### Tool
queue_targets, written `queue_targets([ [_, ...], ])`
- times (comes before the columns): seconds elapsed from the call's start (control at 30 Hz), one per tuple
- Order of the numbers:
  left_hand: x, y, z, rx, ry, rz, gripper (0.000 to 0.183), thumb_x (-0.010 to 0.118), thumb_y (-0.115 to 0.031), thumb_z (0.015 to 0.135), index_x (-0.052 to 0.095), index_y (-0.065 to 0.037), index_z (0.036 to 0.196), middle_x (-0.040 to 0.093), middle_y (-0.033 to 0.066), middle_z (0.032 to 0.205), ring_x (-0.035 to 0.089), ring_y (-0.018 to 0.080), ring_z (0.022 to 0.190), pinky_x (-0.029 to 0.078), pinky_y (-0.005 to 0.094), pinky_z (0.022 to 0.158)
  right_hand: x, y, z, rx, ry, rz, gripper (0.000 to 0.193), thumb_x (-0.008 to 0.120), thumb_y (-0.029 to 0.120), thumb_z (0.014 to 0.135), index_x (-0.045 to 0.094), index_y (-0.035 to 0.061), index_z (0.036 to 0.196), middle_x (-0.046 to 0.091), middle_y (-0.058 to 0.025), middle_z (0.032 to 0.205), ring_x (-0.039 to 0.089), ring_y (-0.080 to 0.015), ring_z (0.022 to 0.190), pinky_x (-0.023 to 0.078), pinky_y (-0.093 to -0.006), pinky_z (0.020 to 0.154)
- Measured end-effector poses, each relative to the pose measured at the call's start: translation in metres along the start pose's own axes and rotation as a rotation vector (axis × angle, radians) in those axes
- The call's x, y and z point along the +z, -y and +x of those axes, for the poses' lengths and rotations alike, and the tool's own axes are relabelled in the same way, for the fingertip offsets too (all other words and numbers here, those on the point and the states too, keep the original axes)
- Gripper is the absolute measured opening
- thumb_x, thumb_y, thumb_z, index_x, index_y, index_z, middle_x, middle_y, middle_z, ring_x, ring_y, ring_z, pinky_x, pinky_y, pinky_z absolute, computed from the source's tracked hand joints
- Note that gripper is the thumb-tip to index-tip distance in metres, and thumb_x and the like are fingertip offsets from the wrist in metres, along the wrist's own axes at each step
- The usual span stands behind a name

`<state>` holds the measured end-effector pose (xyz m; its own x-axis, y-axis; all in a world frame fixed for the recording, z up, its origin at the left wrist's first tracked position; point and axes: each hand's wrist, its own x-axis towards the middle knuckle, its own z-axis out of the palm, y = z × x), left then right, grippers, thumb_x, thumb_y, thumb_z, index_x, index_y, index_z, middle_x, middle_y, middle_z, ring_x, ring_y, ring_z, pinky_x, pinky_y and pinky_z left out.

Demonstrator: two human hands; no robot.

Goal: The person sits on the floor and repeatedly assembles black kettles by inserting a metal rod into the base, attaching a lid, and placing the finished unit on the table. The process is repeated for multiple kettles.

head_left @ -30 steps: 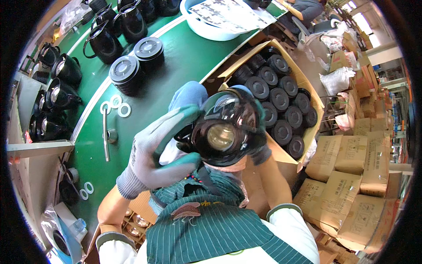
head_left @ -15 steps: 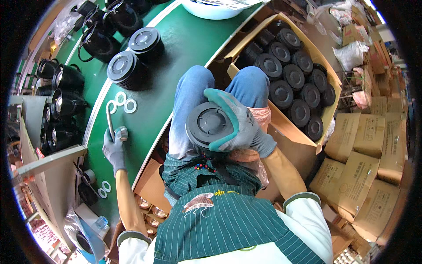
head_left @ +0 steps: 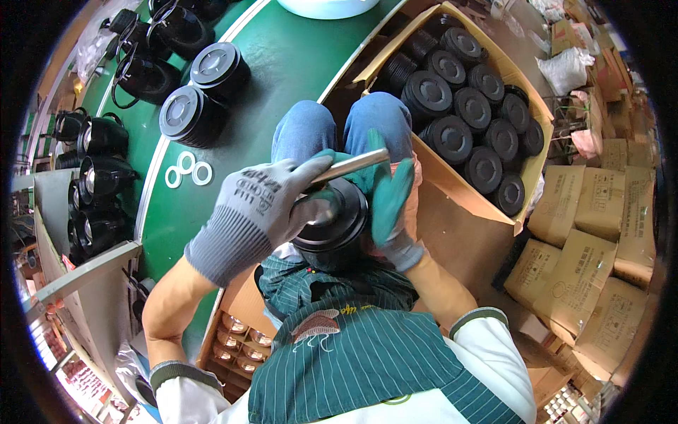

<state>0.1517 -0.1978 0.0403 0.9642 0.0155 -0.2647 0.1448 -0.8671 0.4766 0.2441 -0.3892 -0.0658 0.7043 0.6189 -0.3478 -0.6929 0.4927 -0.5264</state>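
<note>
My left hand (head_left: 272, 201), in a grey glove with teal fingertips, is closed around a pale metal rod (head_left: 359, 165). The rod slants up to the right above a stack of round black lids (head_left: 328, 237) between my thighs. My right hand (head_left: 393, 205), also gloved, is beside the rod's far end and to the right of the lids. Its fingers are stretched out and somewhat blurred, and no object shows in it. Part of the top lid is hidden by my left hand.
On the green table, three white rings (head_left: 202, 173) lie near two stacks of black lids (head_left: 185, 116). Black handled pots (head_left: 145, 78) stand farther left. An open carton (head_left: 533, 191) of black lids is at right, with closed cardboard boxes (head_left: 568, 268) beyond. A white basin (head_left: 328, 8) sits at the far edge.
My left hand has brought the rod from the table to above the lids on my lap. My right hand has let go of the lid stack and moved slightly right, fingers straightened.
</note>
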Motion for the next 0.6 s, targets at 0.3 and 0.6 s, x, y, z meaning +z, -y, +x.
queue_targets([
  [0.3, 0.026, -0.048, -0.017, -0.140, -0.155, 0.185, 0.055, 0.062, -0.021, 0.098, 0.048, -0.001, 0.147, 0.069, 0.0244, 0.103, 0.072, 0.0388, 0.084, 0.058, 0.0468, 0.074, -0.029, 0.002, 0.066, 0.076, 0.532, -0.461, 0.060, 0.037, 0.045, 0.112, 0.058, -0.0047, 0.138, 0.070, -0.0207, 0.128, 0.069, -0.0297, 0.119, 0.054, -0.0436, 0.108],
  [0.6, 0.029, -0.016, -0.027, -0.046, -0.222, -0.130, 0.025, 0.065, -0.028, 0.099, 0.066, -0.004, 0.107, 0.068, 0.0202, 0.090, 0.069, 0.0427, 0.081, 0.054, 0.0451, 0.070, -0.041, -0.013, 0.033, -0.054, 0.711, -0.238, 0.050, 0.054, 0.042, 0.107, 0.057, 0.0014, 0.138, 0.068, -0.0178, 0.123, 0.066, -0.0342, 0.121, 0.054, -0.0470, 0.108],
])
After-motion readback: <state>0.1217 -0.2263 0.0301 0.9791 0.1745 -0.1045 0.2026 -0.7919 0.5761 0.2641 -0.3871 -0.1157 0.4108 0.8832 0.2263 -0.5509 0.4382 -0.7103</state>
